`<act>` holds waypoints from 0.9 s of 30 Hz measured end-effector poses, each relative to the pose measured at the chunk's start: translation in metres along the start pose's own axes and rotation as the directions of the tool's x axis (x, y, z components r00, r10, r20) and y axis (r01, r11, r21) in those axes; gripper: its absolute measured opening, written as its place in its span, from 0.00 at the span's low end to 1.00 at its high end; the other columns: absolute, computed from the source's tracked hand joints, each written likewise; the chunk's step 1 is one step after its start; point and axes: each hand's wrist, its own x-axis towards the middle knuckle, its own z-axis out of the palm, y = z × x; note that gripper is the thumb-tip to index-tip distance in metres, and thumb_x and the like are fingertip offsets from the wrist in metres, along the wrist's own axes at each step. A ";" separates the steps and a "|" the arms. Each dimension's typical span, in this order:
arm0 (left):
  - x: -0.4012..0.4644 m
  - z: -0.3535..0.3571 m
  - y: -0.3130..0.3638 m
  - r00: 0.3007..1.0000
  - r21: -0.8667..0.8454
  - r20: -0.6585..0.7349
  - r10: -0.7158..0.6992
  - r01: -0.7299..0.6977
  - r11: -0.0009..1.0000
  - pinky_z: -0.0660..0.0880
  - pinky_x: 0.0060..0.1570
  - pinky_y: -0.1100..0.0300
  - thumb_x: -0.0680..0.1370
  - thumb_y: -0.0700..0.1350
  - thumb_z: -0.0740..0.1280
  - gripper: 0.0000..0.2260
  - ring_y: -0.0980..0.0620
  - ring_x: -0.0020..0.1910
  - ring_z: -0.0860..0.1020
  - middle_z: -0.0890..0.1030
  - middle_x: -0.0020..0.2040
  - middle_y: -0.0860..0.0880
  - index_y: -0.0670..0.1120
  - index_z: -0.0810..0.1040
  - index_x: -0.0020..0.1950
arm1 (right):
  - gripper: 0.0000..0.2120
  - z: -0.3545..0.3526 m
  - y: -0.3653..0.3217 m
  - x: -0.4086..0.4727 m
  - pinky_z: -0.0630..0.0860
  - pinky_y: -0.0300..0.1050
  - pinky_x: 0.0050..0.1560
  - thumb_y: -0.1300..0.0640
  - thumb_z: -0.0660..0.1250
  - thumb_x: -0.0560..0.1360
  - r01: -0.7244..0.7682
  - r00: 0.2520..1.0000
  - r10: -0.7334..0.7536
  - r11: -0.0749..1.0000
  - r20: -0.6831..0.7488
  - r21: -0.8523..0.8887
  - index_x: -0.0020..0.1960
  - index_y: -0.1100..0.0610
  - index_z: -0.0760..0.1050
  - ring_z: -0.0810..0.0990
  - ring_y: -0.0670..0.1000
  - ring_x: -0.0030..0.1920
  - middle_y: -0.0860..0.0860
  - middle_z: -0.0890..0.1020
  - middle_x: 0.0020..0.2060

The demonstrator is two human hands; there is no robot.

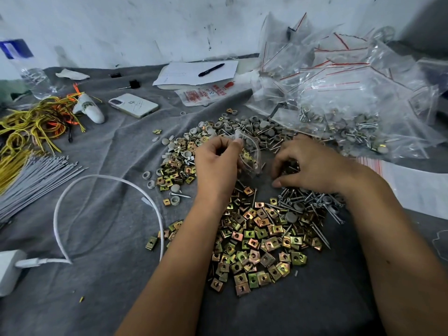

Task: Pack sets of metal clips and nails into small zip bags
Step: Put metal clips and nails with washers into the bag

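White phone (pixel 133 105) far left of centre, black pen (pixel 211 69) on paper sheets (pixel 196 73), yellow and orange cords (pixel 31 127) far left, grey cable ties (pixel 34 187), white charger cable (pixel 106 180) near left, plastic bottle (pixel 29 71)

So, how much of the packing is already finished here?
Done: a heap of filled zip bags lies at the far right. In hand: the left hand holds one small open bag with some clips inside, while the right hand picks among loose screws. Left: a large pile of clips on the cloth, so much remains.

One head cam – looks fwd & down, close over grey cloth (pixel 101 229), wall at top edge
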 end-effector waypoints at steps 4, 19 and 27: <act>0.000 0.000 0.001 1.000 -0.003 0.000 -0.007 0.007 1.000 0.70 0.28 0.62 0.82 0.39 0.68 0.14 0.53 0.25 0.71 0.74 0.27 0.48 0.42 0.75 0.35 | 0.09 0.002 -0.003 0.001 0.71 0.34 0.46 0.52 0.78 0.72 -0.008 1.000 0.008 1.000 -0.012 0.030 0.41 0.43 0.79 0.75 0.41 0.50 0.43 0.78 0.47; 0.000 0.001 0.001 0.999 0.025 0.027 0.018 -0.019 1.000 0.71 0.31 0.59 0.81 0.39 0.69 0.15 0.52 0.27 0.71 0.74 0.28 0.48 0.43 0.76 0.34 | 0.05 0.017 -0.029 0.006 0.84 0.47 0.36 0.65 0.76 0.74 0.406 0.812 -0.073 0.783 -0.578 0.471 0.47 0.60 0.82 0.87 0.52 0.37 0.51 0.85 0.37; 0.000 0.001 0.001 0.999 -0.010 0.038 0.011 -0.010 1.000 0.71 0.30 0.60 0.81 0.38 0.68 0.16 0.52 0.26 0.72 0.75 0.28 0.47 0.45 0.75 0.33 | 0.06 0.015 -0.027 0.006 0.83 0.44 0.33 0.65 0.76 0.74 0.391 0.792 -0.001 0.768 -0.610 0.507 0.46 0.57 0.81 0.87 0.52 0.39 0.51 0.85 0.38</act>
